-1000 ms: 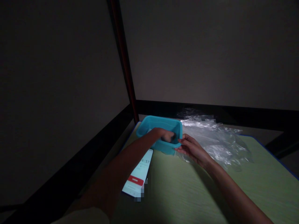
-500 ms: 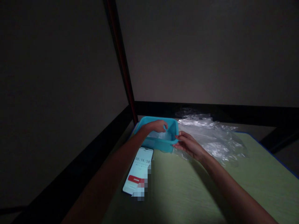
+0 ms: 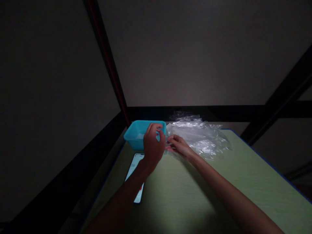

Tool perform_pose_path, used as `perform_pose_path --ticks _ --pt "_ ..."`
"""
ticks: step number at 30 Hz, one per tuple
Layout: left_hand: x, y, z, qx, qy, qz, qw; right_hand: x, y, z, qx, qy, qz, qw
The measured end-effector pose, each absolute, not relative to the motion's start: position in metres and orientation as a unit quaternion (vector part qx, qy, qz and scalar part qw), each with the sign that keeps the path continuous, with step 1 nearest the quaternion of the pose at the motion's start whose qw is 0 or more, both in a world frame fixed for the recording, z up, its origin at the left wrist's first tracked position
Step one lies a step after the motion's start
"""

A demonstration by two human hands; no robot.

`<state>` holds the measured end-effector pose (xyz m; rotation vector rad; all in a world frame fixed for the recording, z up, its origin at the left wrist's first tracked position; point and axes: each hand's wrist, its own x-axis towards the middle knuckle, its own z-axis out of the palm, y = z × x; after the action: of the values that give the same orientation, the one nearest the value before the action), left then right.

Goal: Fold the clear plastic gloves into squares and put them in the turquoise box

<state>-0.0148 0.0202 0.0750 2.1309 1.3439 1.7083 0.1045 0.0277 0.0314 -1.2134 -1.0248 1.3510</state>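
Note:
My right hand (image 3: pixel 179 145) pinches the edge of a clear plastic bag (image 3: pixel 179 156) at the near left side of a pile of clear plastic bags (image 3: pixel 200 133). Close beside it, my left hand (image 3: pixel 154 143) is raised in front of the right end of a turquoise plastic basin (image 3: pixel 135 143). Its fingers are curled towards the thumb, and whatever may lie between them is too faint to make out. Something pale and flat lies on the basin's floor, partly hidden by the left hand.
A lit phone (image 3: pixel 136 162) lies in front of the basin, partly covered by my left forearm. The green table (image 3: pixel 185 198) has a blue edge and stands in a corner against grey walls (image 3: pixel 195 58) with dark beams. The scene is dim.
My left hand has come out of the basin, back towards me and beside my right hand. The right hand has let go of the basin's rim and now pinches a bag. The view has turned right.

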Motion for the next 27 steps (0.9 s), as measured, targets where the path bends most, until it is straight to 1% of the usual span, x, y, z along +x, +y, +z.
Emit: perform_pose_path --ticks 2,6,8,13,16,22,27 --pt "-0.006 0.004 0.056 0.720 0.406 0.557 0.071 0.119 0.012 0.025 -0.515 -0.456 0.523 0.504" --pt "0.013 -0.023 0.017 0.787 0.387 0.463 0.129 0.155 -0.021 0.008 -0.550 -0.518 0.426 0.498" --pt "0.022 -0.032 0.001 0.800 0.380 0.442 0.145 0.175 -0.033 0.001 -0.576 -0.544 0.363 0.491" --pt "0.036 -0.045 -0.019 0.818 0.361 0.418 0.162 0.214 -0.038 0.000 -0.637 -0.600 0.163 0.456" --pt "0.039 -0.048 -0.024 0.826 0.349 0.409 0.167 0.225 -0.027 0.002 -0.651 -0.636 0.070 0.409" --pt "0.038 -0.048 -0.026 0.826 0.346 0.396 0.204 0.222 0.000 -0.005 -0.682 -0.668 -0.012 0.299" --pt "0.037 -0.048 -0.028 0.803 0.347 0.411 0.256 0.221 0.013 -0.011 -0.687 -0.680 -0.045 0.254"
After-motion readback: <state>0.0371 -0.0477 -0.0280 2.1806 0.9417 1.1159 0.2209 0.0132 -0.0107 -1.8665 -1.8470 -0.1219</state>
